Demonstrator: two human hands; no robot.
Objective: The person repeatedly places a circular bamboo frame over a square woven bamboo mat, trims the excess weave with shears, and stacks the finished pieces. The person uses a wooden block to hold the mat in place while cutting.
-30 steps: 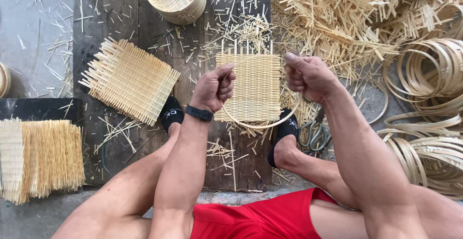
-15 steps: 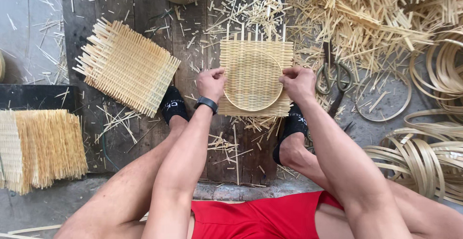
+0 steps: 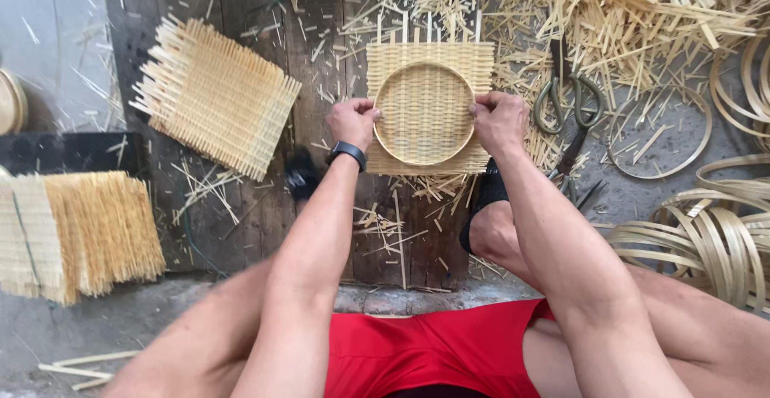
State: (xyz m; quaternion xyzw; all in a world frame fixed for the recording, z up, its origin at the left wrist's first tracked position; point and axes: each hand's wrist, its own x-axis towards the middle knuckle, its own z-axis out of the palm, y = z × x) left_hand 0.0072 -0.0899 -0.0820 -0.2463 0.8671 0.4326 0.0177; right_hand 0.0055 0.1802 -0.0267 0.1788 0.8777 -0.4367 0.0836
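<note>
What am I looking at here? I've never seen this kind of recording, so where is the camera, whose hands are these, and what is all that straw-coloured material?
There is no machine. The single view comes from a camera worn on a person's head, looking down past their knees and red shorts at a dark wooden board on the floor. The left hand, with a black wristband, and the right hand grip opposite edges of a round hoop pressed onto a square woven mat. A second woven mat lies to the left, and a stack of mats sits further left. Shears lie right of the hands, among loose cut strips. Coiled strip rings pile up at the far right.
</note>
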